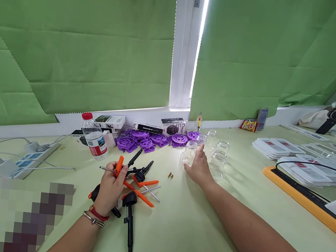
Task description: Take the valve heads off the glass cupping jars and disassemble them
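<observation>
My left hand point(110, 188) is closed round a black-and-orange lever piece point(119, 165), with a thin metal rod poking out to its left. Around that hand lie several similar parts: black tubes point(130, 227) with round heads, orange levers point(146, 199) and loose metal rods point(153, 194). Over on the right, my right hand point(200, 168) has its thumb and fingers apart at a clear jar point(190, 148); whether it touches the jar I cannot tell. Several more clear jars point(219, 159) stand mouth up beside and behind it. Two small brass fittings point(170, 175) lie between my hands.
A water bottle point(94, 138) with a red cap stands at the back left, near purple fan-shaped pieces point(147, 143) and a cup holder box point(173, 126). A power strip point(34, 160) lies far left. White card stacks point(309, 171) and an orange-edged bar point(303, 202) lie right.
</observation>
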Demonstrator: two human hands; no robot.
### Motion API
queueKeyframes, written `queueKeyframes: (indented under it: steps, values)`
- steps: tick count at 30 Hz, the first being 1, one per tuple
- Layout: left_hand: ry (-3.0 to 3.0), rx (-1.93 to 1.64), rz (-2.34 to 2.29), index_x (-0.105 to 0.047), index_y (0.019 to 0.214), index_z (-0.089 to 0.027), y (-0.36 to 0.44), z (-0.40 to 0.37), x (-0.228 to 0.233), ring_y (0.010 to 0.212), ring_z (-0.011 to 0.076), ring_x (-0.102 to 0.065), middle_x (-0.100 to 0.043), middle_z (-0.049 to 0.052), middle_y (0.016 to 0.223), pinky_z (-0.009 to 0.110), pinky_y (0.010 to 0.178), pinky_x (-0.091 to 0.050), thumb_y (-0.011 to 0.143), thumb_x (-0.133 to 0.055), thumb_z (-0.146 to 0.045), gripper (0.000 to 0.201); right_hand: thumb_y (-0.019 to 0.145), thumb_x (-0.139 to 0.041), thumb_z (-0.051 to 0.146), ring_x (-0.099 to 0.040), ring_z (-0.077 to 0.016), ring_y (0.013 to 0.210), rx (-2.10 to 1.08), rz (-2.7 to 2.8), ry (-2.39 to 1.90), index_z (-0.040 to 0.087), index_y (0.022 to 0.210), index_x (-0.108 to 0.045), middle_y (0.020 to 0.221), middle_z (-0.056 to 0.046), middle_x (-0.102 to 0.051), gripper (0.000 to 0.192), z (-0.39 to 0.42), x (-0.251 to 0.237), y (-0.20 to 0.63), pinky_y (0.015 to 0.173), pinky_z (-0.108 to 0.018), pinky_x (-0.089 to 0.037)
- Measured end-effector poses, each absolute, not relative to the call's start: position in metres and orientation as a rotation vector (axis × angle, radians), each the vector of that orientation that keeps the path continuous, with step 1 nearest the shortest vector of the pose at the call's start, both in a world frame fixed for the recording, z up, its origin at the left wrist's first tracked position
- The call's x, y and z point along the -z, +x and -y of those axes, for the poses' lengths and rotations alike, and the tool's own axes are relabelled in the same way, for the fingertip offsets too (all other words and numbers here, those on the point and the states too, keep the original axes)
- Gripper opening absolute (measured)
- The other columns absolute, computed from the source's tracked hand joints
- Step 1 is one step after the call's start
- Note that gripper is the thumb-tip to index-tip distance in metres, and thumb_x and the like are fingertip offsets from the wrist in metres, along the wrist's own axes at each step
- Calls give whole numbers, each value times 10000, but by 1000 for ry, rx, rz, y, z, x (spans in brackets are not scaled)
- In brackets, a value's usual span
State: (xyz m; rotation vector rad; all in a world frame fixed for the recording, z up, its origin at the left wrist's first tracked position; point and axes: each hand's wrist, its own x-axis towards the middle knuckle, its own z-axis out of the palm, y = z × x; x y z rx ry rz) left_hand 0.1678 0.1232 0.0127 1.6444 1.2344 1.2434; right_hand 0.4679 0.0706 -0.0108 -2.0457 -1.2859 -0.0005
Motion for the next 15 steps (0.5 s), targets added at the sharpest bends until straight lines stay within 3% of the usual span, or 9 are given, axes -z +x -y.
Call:
queueKeyframes:
  steps: [5, 8, 12, 14, 15]
  values:
    - [1602, -1267, -1217, -516, 983, -191, 168, -121, -17, 647, 144, -538, -583, 15, 823, 279, 598, -462, 728, -629, -533, 441, 746, -580, 249, 17, -375, 1399, 165, 1358, -1919, 136, 1435, 216, 1528, -175, 58, 1059, -65, 9, 459, 1096, -545, -208]
    - [1599, -1256, -1189, -530, 950, -190, 170, -113, -24, 622, 130, -504, -557, -6, 758, 259, 580, -441, 752, -606, -532, 402, 818, -526, 249, 68, -328, 1408, 313, 1546, -1707, 179, 1470, 92, 1540, -112, 88, 900, -54, -3, 440, 1115, -535, -176]
    - [1573, -1099, -1075, -567, 849, -188, 176, -94, -40, 604, 127, -495, -544, -5, 727, 241, 533, -429, 802, -516, -563, 381, 859, -514, 375, -100, -322, 1402, 170, 1886, -1411, 221, 1438, -240, 1515, -110, -199, 659, -31, -26, 404, 1083, -534, -245]
    - [1583, -970, -1010, -577, 892, -192, 179, -83, -46, 560, 129, -499, -553, -2, 708, 255, 509, -435, 813, -483, -577, 404, 862, -517, 408, -368, -317, 1277, -26, 2030, -1322, 222, 1318, -445, 1351, -131, -469, 498, -22, -36, 390, 1016, -504, -334]
    - [1619, -909, -987, -577, 933, -192, 180, -79, -47, 542, 135, -505, -563, 5, 702, 268, 503, -440, 826, -453, -582, 423, 883, -486, 387, -519, -278, 1106, -161, 2061, -1319, 224, 1191, -552, 1163, -113, -605, 355, -19, -38, 386, 933, -455, -407]
